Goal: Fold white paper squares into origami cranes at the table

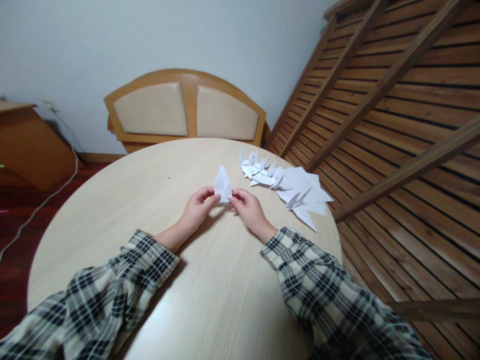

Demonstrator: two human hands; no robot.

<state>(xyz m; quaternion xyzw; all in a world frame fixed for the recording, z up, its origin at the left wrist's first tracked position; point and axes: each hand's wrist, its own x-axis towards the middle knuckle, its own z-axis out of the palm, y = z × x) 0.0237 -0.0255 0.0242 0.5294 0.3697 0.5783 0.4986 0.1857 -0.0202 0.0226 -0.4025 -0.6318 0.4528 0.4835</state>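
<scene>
Between my two hands a small piece of folded white paper (223,183) stands upright, its narrow tip pointing up and away from me. My left hand (199,206) pinches its lower left edge between thumb and fingers. At the lower right edge, my right hand (249,209) grips it the same way. Both hands are just above the table, and the fingers behind the paper are mostly hidden. To the right of my right hand lie several folded white paper cranes (264,172), close together in a row, beside some flat white paper sheets (305,185).
The round pale wooden table (112,220) carries all the paper. Behind it stands a wooden headboard (191,110) with cream panels. A slatted wooden frame (390,120) leans along the right side. At the left are a wooden cabinet (37,150) and a white cable (48,200).
</scene>
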